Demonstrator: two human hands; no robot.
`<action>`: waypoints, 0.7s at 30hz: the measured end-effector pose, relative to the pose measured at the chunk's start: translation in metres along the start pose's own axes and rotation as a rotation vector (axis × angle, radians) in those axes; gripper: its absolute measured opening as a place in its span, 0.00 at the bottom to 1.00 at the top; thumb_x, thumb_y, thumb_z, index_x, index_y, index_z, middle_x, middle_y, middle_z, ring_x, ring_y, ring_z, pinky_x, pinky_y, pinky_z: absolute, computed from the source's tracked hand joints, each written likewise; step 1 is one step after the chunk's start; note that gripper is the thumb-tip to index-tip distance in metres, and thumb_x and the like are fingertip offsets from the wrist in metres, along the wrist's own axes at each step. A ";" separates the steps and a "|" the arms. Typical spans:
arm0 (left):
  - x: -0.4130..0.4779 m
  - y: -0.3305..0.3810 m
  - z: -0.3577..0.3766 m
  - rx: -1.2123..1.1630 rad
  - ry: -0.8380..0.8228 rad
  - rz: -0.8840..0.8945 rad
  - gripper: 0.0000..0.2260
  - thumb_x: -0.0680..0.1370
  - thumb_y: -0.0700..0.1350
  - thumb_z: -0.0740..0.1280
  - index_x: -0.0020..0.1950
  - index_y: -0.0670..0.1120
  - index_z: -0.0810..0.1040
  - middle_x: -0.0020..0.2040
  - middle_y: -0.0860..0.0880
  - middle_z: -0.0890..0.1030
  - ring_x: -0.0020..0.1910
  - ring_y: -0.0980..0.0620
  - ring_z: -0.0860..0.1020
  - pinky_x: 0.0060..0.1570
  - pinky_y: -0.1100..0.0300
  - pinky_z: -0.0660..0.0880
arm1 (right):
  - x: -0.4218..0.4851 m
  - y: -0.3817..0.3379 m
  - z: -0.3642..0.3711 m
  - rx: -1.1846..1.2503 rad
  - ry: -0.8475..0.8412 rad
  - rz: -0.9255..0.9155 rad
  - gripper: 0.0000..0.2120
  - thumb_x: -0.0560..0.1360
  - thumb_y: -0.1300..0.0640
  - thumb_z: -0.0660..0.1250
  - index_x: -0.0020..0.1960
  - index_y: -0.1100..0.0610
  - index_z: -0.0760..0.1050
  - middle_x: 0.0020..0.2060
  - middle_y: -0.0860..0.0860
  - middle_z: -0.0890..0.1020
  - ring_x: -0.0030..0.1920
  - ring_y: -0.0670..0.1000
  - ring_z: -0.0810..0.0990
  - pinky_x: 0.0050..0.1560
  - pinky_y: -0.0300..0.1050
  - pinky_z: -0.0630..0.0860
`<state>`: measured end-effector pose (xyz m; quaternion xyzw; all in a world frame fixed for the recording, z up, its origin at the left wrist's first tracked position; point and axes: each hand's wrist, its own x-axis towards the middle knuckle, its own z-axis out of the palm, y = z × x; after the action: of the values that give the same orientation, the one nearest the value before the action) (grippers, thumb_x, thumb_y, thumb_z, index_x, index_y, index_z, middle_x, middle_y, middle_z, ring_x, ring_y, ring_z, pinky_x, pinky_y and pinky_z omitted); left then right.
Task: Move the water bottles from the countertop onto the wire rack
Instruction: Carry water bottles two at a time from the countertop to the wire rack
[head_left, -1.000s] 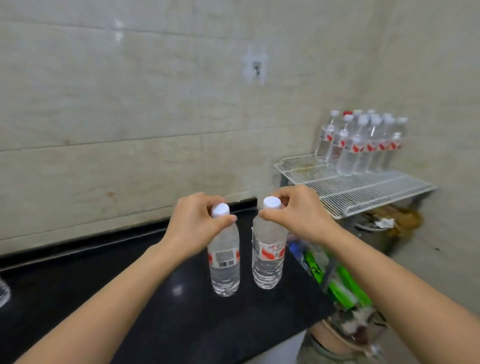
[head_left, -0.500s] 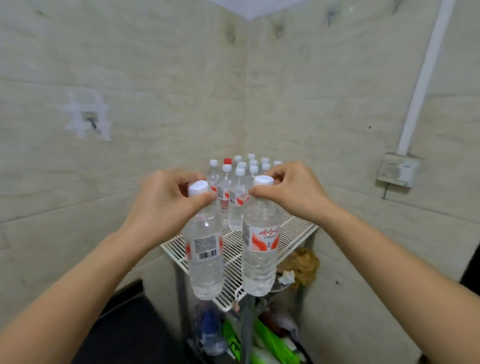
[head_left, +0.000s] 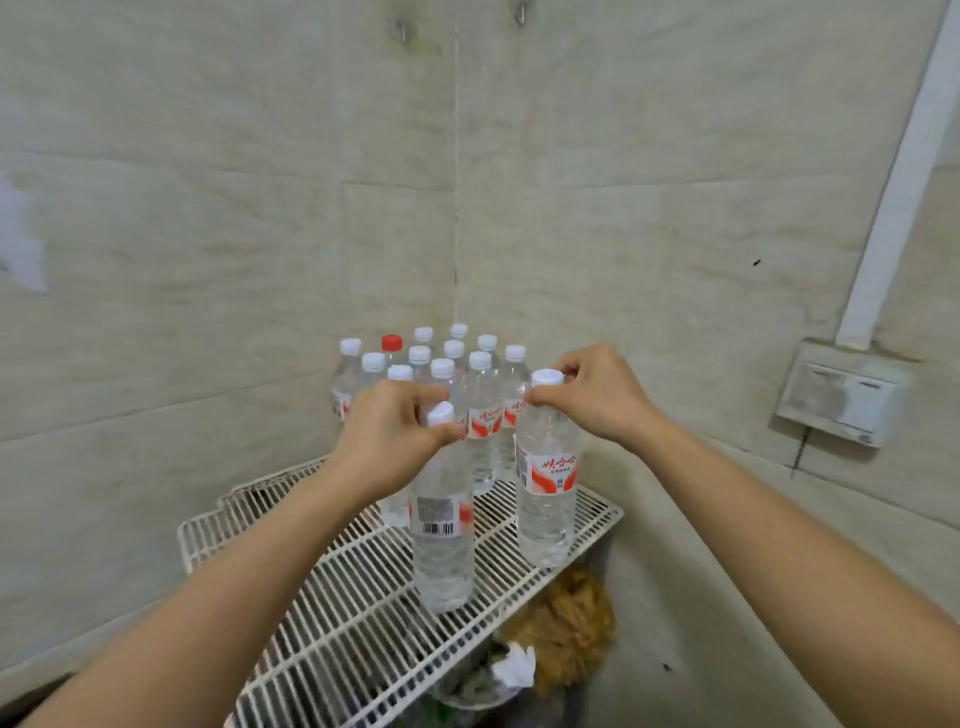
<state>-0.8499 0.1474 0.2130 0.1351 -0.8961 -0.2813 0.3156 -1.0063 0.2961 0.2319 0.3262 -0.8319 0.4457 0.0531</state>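
Clear bottles (head_left: 441, 551) are upright, left hand (head_left: 389, 436) and right hand (head_left: 597, 395) pinching their tops.

Fourteen water bottles (head_left: 480, 441) in all. Twelve standing in a cluster at the back of the one wire rack (head_left: 337, 623): four in the farthest row, four in the next, then two, then two at the near side, as far as the caps allow counting. Two more nearer the front, one per grip: the barcode bottle (head_left: 441, 551) pinched at the cap by the left grip (head_left: 395, 436), the red-label bottle (head_left: 546, 519) pinched at the cap by the right grip (head_left: 597, 400). Thirteen white caps, one red cap (head_left: 392, 342). Two grips, two bare forearms. On the walls: two hooks (head_left: 402, 28), one white pipe (head_left: 893, 182), one grey box (head_left: 841, 397). Below the rack: one crumpled white paper (head_left: 517, 670), one brown clump (head_left: 566, 623).
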 end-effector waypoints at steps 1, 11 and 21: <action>0.011 0.001 0.010 0.002 0.002 -0.021 0.11 0.71 0.48 0.73 0.52 0.49 0.82 0.27 0.49 0.65 0.26 0.56 0.63 0.28 0.64 0.63 | 0.013 0.010 -0.001 0.013 -0.015 -0.015 0.15 0.64 0.55 0.76 0.41 0.68 0.81 0.30 0.53 0.76 0.32 0.49 0.72 0.34 0.44 0.67; 0.087 0.025 0.077 0.148 -0.064 -0.091 0.20 0.75 0.42 0.69 0.67 0.46 0.74 0.47 0.41 0.85 0.43 0.52 0.82 0.40 0.62 0.80 | 0.104 0.087 -0.002 0.104 -0.140 -0.070 0.10 0.65 0.56 0.75 0.42 0.62 0.82 0.33 0.53 0.84 0.37 0.54 0.84 0.37 0.48 0.77; 0.132 0.020 0.113 0.220 -0.144 -0.135 0.19 0.74 0.39 0.69 0.65 0.44 0.76 0.62 0.46 0.79 0.61 0.50 0.77 0.58 0.59 0.74 | 0.138 0.117 0.003 0.093 -0.257 -0.085 0.11 0.66 0.52 0.74 0.30 0.54 0.75 0.23 0.45 0.73 0.28 0.46 0.71 0.31 0.42 0.65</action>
<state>-1.0244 0.1556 0.2171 0.2084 -0.9307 -0.2107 0.2143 -1.1829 0.2707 0.1998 0.4176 -0.7959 0.4355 -0.0502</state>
